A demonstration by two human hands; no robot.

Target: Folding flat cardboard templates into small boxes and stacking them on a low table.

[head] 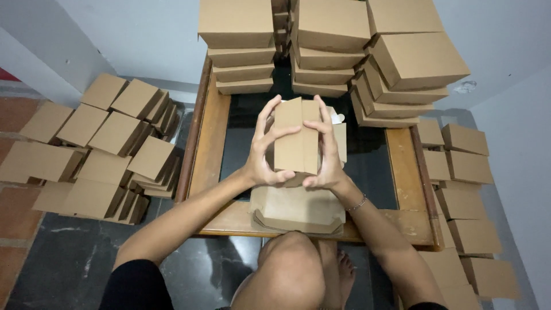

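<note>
A brown cardboard box blank (297, 138), partly folded, is held upright between both hands above the low table (210, 143). My left hand (265, 150) grips its left side, fingers spread across the front panel. On the box's right side my right hand (328, 154) has its fingers on the top and front; a thin bracelet is on that wrist. A stack of flat unfolded blanks (298, 211) lies on the table's near edge, just below the hands.
Stacks of finished brown boxes (330, 51) stand at the table's far end. More boxes are piled on the floor at the left (103, 149) and along the right wall (465, 195). My knee and bare foot (298, 270) sit in front of the table.
</note>
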